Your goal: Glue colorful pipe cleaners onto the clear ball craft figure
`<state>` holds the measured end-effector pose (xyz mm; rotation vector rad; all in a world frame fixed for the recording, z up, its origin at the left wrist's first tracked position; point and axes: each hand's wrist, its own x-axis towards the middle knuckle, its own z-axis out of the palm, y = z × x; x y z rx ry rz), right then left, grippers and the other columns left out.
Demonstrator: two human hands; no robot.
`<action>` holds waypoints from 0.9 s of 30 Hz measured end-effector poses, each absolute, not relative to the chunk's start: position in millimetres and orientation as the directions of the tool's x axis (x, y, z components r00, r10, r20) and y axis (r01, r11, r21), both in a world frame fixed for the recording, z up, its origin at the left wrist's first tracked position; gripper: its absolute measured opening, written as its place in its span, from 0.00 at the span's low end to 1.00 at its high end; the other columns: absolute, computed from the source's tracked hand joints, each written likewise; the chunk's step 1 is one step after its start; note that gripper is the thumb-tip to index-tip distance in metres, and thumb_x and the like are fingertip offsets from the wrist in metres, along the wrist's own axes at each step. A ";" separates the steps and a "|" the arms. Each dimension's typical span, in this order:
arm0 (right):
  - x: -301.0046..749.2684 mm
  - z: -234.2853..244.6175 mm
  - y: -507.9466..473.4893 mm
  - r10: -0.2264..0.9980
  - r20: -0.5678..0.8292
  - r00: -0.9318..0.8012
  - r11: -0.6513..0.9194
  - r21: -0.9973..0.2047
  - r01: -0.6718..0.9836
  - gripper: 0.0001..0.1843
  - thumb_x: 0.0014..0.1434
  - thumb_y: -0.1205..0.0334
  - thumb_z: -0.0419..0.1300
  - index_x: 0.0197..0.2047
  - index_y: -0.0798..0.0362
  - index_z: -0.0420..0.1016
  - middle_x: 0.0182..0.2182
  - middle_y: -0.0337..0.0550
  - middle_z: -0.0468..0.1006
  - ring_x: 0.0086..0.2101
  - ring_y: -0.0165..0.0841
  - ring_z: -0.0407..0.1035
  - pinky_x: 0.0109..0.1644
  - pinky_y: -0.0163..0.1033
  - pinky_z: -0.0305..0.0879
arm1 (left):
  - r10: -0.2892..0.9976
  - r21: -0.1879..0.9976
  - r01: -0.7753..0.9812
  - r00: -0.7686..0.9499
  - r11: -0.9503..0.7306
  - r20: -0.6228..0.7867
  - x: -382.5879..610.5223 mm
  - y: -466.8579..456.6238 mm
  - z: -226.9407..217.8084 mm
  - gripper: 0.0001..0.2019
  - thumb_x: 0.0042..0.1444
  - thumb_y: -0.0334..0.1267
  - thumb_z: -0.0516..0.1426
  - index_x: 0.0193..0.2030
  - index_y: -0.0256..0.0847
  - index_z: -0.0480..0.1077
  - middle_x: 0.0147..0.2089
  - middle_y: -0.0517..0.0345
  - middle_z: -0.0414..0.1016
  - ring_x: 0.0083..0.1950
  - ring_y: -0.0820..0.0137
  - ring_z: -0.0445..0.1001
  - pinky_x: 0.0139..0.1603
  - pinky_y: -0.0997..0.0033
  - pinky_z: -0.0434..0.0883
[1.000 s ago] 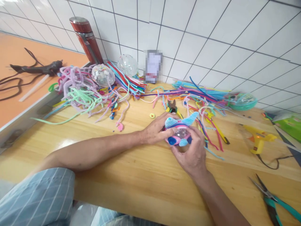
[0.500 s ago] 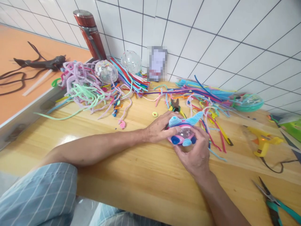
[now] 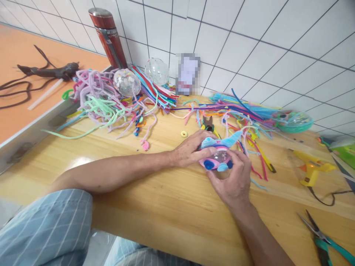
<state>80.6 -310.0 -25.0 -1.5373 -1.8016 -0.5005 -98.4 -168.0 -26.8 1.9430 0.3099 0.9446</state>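
Observation:
Between my hands, low over the wooden table [image 3: 155, 207], is a pipe-cleaner craft [image 3: 221, 156] built round a clear ball, with pink bands, dark blue coils and light blue wing-like pieces on top. My left hand [image 3: 191, 149] grips its left side, thumb laid across the front. From the right, my right hand [image 3: 235, 179] holds it with the thumb below and fingers at the side. The far side of the craft is hidden. Just behind it lie pliers [image 3: 208, 125] with brown jaws and yellow handles, and a small yellow ring [image 3: 184, 133].
Tangled pipe cleaners [image 3: 97, 96], two clear balls [image 3: 127, 82] and a red flask [image 3: 108, 38] stand back left. A phone [image 3: 188, 74] leans on the tiled wall. Rightward are a yellow glue gun [image 3: 313, 168] and teal-handled pliers [image 3: 321, 236]. A black glue gun [image 3: 55, 70] lies far left.
The view has shifted slightly. Both hands keep hold of the craft, and my right hand's fingers have moved a little at its right side.

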 end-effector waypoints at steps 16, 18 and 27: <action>83.0 -25.9 -307.2 0.705 0.709 0.019 0.233 -0.257 0.938 0.40 0.64 0.46 0.74 0.72 0.48 0.65 0.59 0.58 0.76 0.58 0.53 0.74 0.61 0.66 0.76 | 0.568 0.874 -0.120 0.718 -0.471 0.404 -98.8 -165.6 -20.2 0.24 0.69 0.56 0.61 0.63 0.43 0.72 0.63 0.44 0.79 0.65 0.52 0.78 0.69 0.49 0.75; 87.1 -23.9 -307.3 0.707 0.707 -0.010 0.250 -0.238 0.939 0.40 0.64 0.48 0.74 0.72 0.47 0.65 0.59 0.58 0.76 0.58 0.53 0.74 0.61 0.66 0.76 | 0.583 0.920 -0.095 0.748 -0.380 0.317 -103.2 -166.3 -9.3 0.26 0.69 0.60 0.61 0.63 0.44 0.72 0.64 0.46 0.78 0.65 0.53 0.78 0.67 0.50 0.75; 97.0 -15.4 -306.8 0.689 0.697 -0.197 0.381 -0.117 0.917 0.39 0.68 0.55 0.70 0.76 0.48 0.62 0.63 0.61 0.74 0.61 0.53 0.74 0.61 0.64 0.80 | 0.512 0.992 0.036 0.858 -0.121 0.031 -118.9 -137.2 35.4 0.35 0.58 0.67 0.69 0.61 0.42 0.76 0.66 0.45 0.78 0.67 0.52 0.76 0.69 0.48 0.74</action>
